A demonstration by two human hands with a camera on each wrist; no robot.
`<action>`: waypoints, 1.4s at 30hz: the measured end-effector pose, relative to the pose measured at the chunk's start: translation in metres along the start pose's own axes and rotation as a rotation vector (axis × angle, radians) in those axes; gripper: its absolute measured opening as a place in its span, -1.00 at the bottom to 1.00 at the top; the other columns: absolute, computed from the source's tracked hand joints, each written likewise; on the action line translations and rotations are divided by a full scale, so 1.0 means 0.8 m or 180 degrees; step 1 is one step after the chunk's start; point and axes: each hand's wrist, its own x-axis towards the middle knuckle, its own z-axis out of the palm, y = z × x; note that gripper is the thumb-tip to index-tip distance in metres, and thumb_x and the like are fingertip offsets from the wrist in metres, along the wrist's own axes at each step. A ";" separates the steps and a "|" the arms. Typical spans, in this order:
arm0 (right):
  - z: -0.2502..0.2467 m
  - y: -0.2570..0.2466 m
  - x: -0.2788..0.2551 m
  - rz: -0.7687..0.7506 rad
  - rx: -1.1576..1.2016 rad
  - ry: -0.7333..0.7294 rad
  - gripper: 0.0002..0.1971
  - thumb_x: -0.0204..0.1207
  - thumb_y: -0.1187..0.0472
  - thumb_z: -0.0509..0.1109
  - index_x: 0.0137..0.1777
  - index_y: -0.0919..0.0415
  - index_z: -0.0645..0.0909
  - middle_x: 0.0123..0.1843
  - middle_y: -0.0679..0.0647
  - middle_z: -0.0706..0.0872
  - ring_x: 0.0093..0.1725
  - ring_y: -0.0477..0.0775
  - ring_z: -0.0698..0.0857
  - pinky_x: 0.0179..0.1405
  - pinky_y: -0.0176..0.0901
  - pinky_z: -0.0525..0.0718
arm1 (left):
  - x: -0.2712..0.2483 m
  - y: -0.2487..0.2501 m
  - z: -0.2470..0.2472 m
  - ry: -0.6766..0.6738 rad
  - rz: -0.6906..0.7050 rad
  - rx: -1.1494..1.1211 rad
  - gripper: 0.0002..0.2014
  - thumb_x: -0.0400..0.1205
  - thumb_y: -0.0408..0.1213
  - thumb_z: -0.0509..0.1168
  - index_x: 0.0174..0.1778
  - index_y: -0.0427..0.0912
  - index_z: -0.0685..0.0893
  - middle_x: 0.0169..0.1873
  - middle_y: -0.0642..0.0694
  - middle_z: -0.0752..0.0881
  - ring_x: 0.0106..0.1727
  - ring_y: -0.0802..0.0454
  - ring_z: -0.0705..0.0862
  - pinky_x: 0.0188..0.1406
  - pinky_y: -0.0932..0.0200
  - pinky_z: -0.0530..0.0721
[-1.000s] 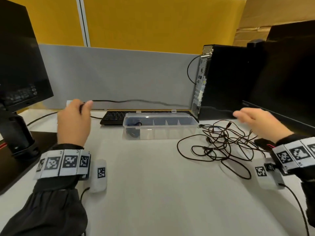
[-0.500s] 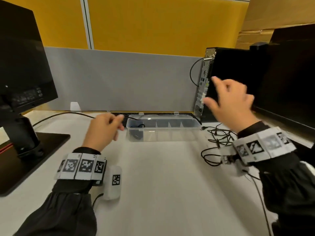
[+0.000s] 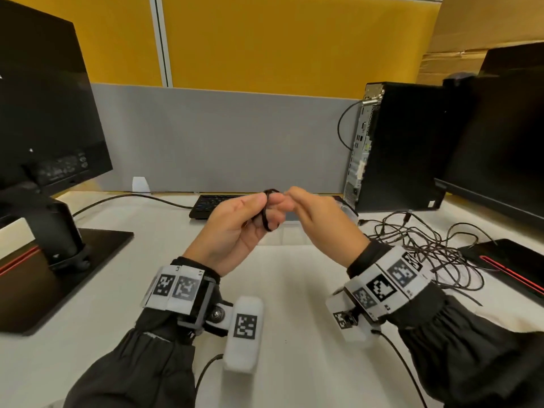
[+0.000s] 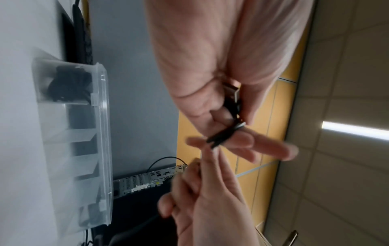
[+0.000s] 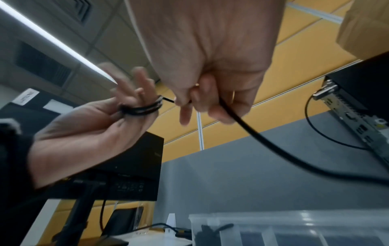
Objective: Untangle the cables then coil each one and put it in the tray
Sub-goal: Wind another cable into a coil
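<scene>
Both hands meet in mid-air over the desk's middle. My left hand (image 3: 260, 212) has a thin black cable (image 3: 267, 213) wound in small loops round its extended fingers (image 4: 263, 149); its plug (image 4: 232, 94) is pressed under the thumb. My right hand (image 3: 297, 203) pinches the same cable (image 5: 240, 121) just beside the loops, and the free length trails off to the right. The tangle of black cables (image 3: 426, 245) lies on the desk at the right. The clear divided tray (image 4: 103, 133) sits behind the hands, mostly hidden in the head view, with one coiled cable (image 4: 69, 86) in an end compartment.
A monitor (image 3: 44, 113) on a black base stands at the left, a keyboard (image 3: 212, 205) behind the tray, a PC tower (image 3: 397, 142) and a second monitor (image 3: 500, 136) at the right. A black base with a red stripe (image 3: 512, 260) borders the tangle.
My left hand came in from the far left and my right hand rose from the tangle; both now meet at the centre, with cable looped round the left fingers.
</scene>
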 end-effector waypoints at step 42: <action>-0.023 -0.041 -0.049 -0.0205 -0.0704 -0.1757 -0.68 0.69 -0.10 0.00 0.08 -0.08 0.59 -0.41 -0.22 0.43 -0.36 -0.21 0.45 -0.33 -0.28 0.40 | 0.019 -0.009 -0.033 0.0988 0.0437 -0.0047 -0.73 0.76 -0.38 -0.03 0.00 -0.35 0.58 -0.19 -0.15 0.83 0.01 0.03 0.78 0.12 0.25 0.67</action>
